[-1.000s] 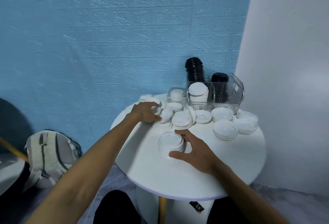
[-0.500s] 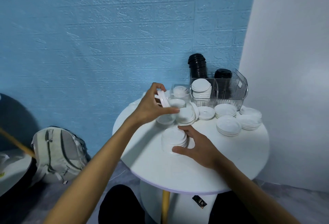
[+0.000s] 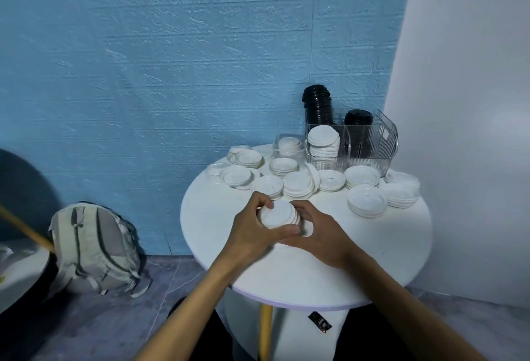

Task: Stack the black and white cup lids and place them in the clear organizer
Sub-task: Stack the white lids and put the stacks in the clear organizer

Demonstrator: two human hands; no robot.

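While both hands (image 3: 252,234) (image 3: 321,234) grip one white lid stack (image 3: 277,214), loose lid piles (image 3: 296,185) crowding clear organizer (image 3: 364,142) behind

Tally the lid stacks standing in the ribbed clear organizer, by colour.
black lid stacks: 2
white lid stack: 1
Total: 3

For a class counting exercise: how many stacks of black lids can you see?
2. The taller black stack stands at the organizer's back left; the shorter black stack sits in a compartment to its right. Its lower part is partly hidden; more may be concealed.
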